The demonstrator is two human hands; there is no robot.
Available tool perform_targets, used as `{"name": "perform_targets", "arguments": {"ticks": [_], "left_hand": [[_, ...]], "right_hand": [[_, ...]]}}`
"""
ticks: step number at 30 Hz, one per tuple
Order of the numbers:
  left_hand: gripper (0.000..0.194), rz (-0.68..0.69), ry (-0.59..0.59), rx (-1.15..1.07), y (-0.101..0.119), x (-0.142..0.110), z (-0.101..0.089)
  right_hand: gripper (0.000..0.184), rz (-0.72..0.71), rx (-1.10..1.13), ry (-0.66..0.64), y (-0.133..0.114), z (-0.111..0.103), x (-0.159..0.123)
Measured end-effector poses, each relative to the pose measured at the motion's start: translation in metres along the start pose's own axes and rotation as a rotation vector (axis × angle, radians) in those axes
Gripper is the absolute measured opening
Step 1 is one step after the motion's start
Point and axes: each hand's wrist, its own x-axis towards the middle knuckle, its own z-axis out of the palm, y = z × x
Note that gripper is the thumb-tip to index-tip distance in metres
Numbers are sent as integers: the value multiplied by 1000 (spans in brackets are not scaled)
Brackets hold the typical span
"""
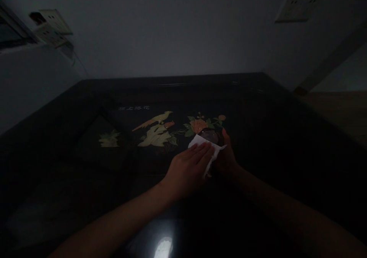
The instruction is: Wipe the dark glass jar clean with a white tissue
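In the dim head view, a round, dark-rimmed object [211,136] with a greyish, glassy face is gripped by my right hand [228,153]. Its exact kind is hard to make out in the dark. My left hand [189,166] presses a white tissue [197,140] against the near side of this object, fingers close together over the paper. The tissue covers part of the round face, and one corner sticks out toward my right thumb. Most of my right hand's fingers are hidden behind the tissue and in shadow.
Beneath my hands lies a glossy black tabletop [94,197] decorated with a bird [157,119] and flowers. A bright reflection shows near its front. Wall sockets [298,7] are at the back right, with more sockets [56,21] and a cable at the left.
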Motion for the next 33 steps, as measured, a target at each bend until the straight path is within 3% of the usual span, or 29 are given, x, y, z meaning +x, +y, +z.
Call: {"name": "perform_targets", "arguments": {"ticks": [10,20,25,33], "left_hand": [[40,-112,-59,103,-11,2,6],[43,-164,-76,-60,-23,4,8],[47,-149,-56,-144,-21,3,9],[53,-80,-78,-189,-17,3,9]], "right_hand": [[43,-42,-29,-11,1,1,3],[38,-48,-78,-26,1,10,-3],[35,-98,-101,-6,3,12,-5],[34,-52,-99,-10,2,11,-5]]}}
